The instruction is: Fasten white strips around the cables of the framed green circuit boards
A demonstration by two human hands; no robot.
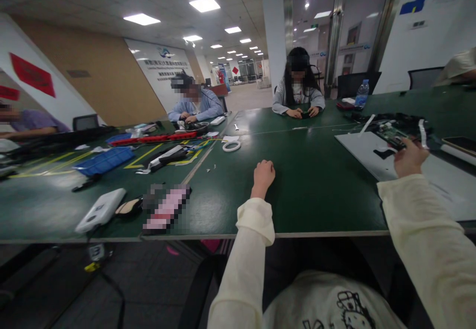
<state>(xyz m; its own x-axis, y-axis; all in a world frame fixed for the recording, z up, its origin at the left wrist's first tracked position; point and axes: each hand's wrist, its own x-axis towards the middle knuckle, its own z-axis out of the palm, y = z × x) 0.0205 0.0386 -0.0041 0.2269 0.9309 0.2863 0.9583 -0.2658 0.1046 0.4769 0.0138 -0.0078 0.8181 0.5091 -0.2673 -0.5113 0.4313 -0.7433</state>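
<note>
My left hand [264, 174] rests on the green table [308, 195] with its fingers curled in, and nothing shows in it. Over on the right, my right hand [412, 156] grips the near edge of a green circuit board [389, 132], thumb and fingers closed on it. Beneath that hand lies a large pale grey panel [359, 153]. A small black piece [384, 154] sits on the panel just left of my fingers. White strips and dark cables surround the board, and the fingertips are partly hidden behind it.
To the left lie a phone in a pink case [167, 210], a white device [101, 210], a blue tray [105, 161] and a white tape roll [231, 146]. A water bottle [361, 95] stands at the far right. Two people sit across the table; others are at the sides.
</note>
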